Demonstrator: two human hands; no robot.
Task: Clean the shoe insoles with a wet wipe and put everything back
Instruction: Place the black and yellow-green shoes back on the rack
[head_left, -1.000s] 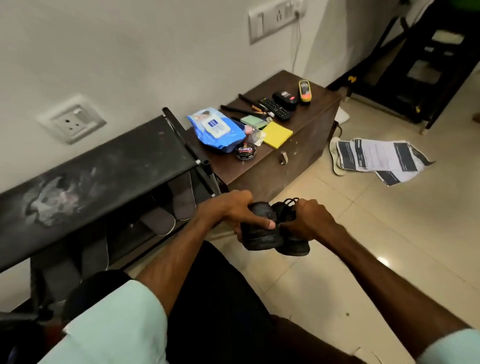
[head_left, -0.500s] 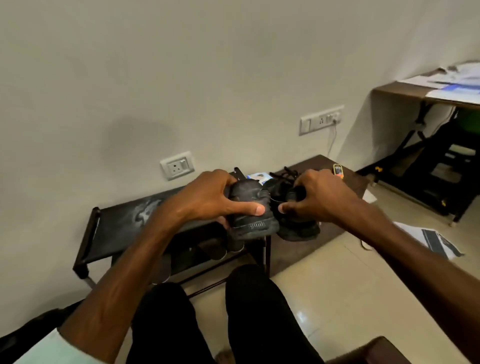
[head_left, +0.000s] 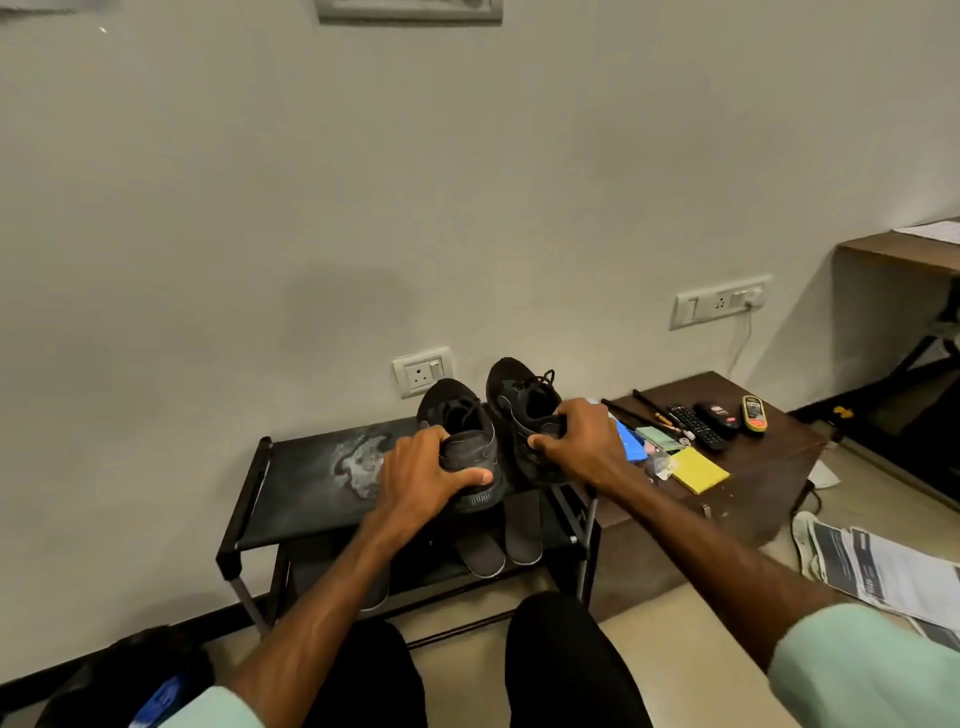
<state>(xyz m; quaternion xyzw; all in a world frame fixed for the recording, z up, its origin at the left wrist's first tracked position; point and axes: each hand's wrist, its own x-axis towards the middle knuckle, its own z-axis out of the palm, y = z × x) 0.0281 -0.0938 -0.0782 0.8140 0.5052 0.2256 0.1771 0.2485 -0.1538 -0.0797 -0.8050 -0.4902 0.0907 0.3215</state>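
Lifting the black shoes (head_left: 519, 395) from low over the floor to the shoe rack (head_left: 301, 483) top, left hand (head_left: 421, 478) and right hand (head_left: 582, 447) each grip one, likely shelving them, though insoles (head_left: 501, 548) lie out on the shelf below.

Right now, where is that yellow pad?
The yellow pad lies right of centre in the head view, on the brown cabinet, nearer the person than the black remote and right of the blue pack.

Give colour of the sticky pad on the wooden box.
Yellow. The pad shows plainly in the head view, the only one here.
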